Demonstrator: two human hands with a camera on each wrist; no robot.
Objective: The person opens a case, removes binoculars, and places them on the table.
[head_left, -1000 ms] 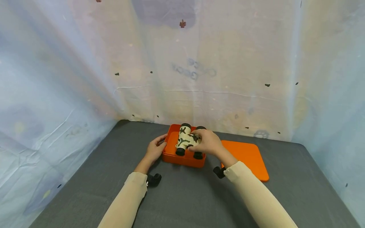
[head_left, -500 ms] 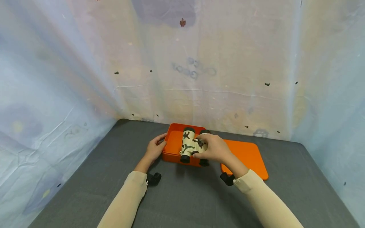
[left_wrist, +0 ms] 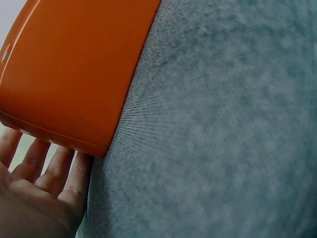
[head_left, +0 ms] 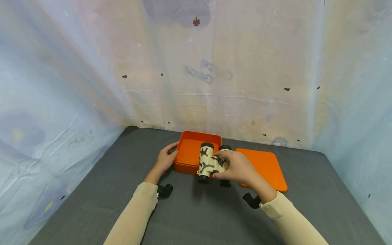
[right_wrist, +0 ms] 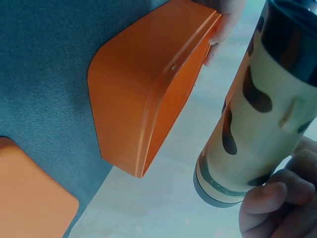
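Note:
Camouflage-patterned binoculars [head_left: 207, 163] with black ends are held in my right hand [head_left: 239, 167], over the near right corner of an open orange box [head_left: 185, 167]. In the right wrist view one barrel of the binoculars [right_wrist: 262, 114] fills the right side, with curled fingers [right_wrist: 265, 198] below it. My left hand [head_left: 165, 157] rests against the left side of the box. The left wrist view has straight fingers of the left hand [left_wrist: 44, 183] touching the wall of the orange box [left_wrist: 74, 74]. The binoculars hide part of the box's inside.
An orange lid [head_left: 266, 170] lies flat on the dark grey table [head_left: 196, 217], right of the box. A pale patterned sheet [head_left: 245, 61] hangs behind the table and at both sides. Black wrist cameras [head_left: 165, 191] sit on both wrists.
My right hand has lifted the binoculars from within the box and carried them toward me and to the right, past its near rim. The left hand stays at the box's side.

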